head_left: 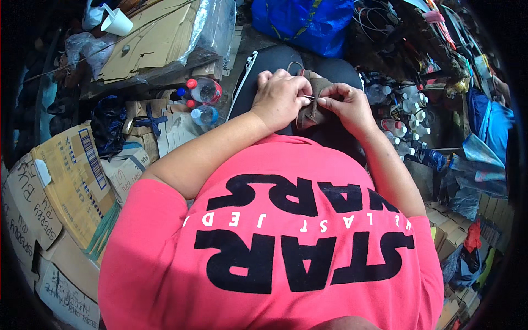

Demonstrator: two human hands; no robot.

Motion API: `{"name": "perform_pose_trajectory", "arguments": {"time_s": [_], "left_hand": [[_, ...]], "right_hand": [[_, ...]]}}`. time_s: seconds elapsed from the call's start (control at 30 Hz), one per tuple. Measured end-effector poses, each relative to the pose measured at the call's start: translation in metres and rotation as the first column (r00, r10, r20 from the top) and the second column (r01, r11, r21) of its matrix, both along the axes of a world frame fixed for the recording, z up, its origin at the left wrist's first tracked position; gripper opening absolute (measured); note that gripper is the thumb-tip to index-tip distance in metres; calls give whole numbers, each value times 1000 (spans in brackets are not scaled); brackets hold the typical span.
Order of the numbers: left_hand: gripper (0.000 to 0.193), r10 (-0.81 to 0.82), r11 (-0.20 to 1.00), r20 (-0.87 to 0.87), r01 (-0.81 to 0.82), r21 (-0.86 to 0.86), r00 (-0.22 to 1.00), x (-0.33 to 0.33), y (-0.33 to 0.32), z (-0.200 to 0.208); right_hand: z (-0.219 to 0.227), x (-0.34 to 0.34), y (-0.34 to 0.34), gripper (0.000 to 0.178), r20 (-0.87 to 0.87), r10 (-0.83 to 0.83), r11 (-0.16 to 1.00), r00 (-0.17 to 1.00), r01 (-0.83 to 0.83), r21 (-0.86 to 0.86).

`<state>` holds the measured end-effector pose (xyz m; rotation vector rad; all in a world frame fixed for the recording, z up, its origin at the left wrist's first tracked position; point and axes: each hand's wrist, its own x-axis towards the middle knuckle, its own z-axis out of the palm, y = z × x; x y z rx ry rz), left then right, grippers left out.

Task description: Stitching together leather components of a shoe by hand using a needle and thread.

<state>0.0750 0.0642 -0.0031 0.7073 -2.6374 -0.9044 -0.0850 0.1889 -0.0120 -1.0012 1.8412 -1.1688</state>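
Flanking the soft brown oblong piece (319,84), lengthwise between them, left hand (278,98) pinches a thin pale sliver (309,97), right hand (350,107) the piece.

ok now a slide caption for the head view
Left hand and right hand meet at a brown piece over the lap, stacked cardboard left, plastic bottles right.

Uneven light in a fisheye view: bright centre, dark rim
The bright pink fabric shirt (275,225) is strongly lit, with shadow across its lower left; glare streaks the clear plastic sheet (217,33) and sheen marks the glossy blue plastic bag (302,25); outer areas are dimmer, straight edges bend toward the black border, and detail softens at far right
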Motion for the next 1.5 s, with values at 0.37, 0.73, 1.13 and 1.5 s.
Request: {"name": "perform_pose_trajectory", "arguments": {"time_s": [0.37,0.73,1.13,1.5], "left_hand": [[9,-434,721,137,434,-541,891,-4,-18,20],[10,-352,835,283,436,-335,892,1,-11,26],[15,-423,815,252,487,-315,871,44,-46,32],[15,135,346,-657,586,733,742,20,-51,81]], "right_hand": [[28,-19,-2,12,103,88,961,991,-112,251],[58,-9,-10,11,-677,582,800,450,-464,380],[45,-45,29,10,-752,557,816,354,-402,415],[44,-2,-22,23,697,156,903,700,185,-388]]}}
